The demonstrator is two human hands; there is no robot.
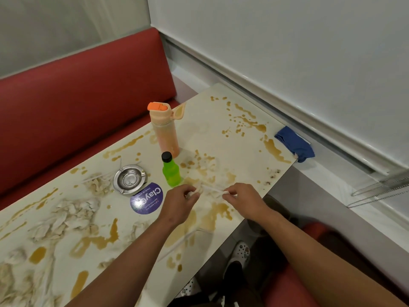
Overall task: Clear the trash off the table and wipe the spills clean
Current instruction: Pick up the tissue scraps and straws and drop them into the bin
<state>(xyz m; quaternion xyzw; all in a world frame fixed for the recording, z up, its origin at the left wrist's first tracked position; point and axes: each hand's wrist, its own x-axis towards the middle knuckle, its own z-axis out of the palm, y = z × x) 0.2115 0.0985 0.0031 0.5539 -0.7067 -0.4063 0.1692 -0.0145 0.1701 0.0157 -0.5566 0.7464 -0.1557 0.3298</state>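
**Both hands pinching a wet tissue strip over the spill-covered table**

Left hand (180, 201) and right hand (240, 199) sit at table centre, fingers curled. Each pinches one end of a twisted white tissue strip (211, 189) stretched between them, just above the table (247, 151). Left hand also seems to bunch a small wad of tissue at its fingertips; blurry, hard to confirm.

Containers:
- Green bottle (170, 171), black cap on, upright at 11 o'clock of the left hand, close by. Body looks full of bright green liquid.
- Peach water bottle (166, 131), orange spout, flip lid hanging open to its right, upright at 12 o'clock of the green bottle, just beside it. Frosted wall, contents not readable.
- Steel ashtray (129, 179) at 9 o'clock of the green bottle, bowl shows bare metal.

A purple round coaster (147, 201) with white print lies touching the ashtray at its 5 o'clock.

Brown liquid spills (273, 149) spread across most of the tabletop, in streaks and puddles. Soggy tissue clumps (73, 214) lie at 9 o'clock of the hands, more toward 7 o'clock at the frame edge. A clear straw (183, 241) lies at 6 o'clock of the left hand, under the forearm.

Blue cloth (295, 144) rests on the table's far right edge at 1 o'clock, overhanging it. Red bench seat (77, 103) runs behind the table at 10 o'clock.
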